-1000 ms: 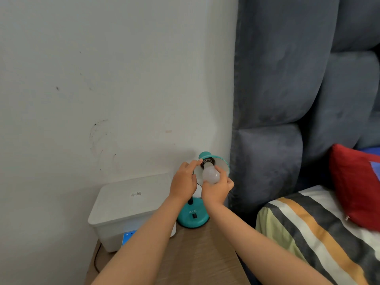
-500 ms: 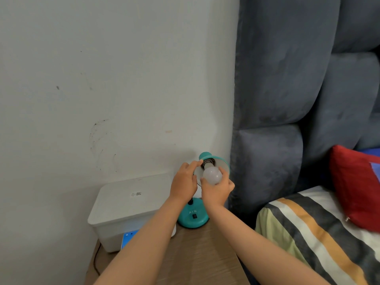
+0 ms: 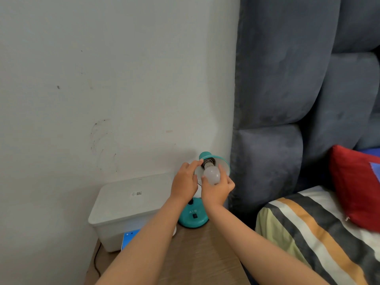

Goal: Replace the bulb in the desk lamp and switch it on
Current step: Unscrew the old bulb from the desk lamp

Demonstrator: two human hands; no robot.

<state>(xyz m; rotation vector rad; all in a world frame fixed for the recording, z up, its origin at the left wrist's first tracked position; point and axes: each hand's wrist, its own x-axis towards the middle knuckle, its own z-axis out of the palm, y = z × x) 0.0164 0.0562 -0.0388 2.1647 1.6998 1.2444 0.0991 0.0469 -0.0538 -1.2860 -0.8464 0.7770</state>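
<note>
A teal desk lamp stands on a wooden bedside table, its round base (image 3: 193, 218) carrying a black switch. The shade (image 3: 223, 164) is tipped toward me and shows its white inside. A white bulb (image 3: 211, 174) sits in the socket, unlit, with its metal neck visible. My right hand (image 3: 217, 189) wraps the bulb from below, fingers on both sides. My left hand (image 3: 185, 181) grips the left rim of the shade, fingertips near the socket.
A white lidded box (image 3: 127, 204) stands left of the lamp against the wall, with a blue-screened device (image 3: 129, 237) in front of it. The grey padded headboard (image 3: 273, 120) rises right of the lamp. A striped blanket (image 3: 312, 229) and red pillow (image 3: 355, 186) lie on the bed.
My right hand has shifted its fingers a little around the bulb. The left hand and the lamp stay where they were.
</note>
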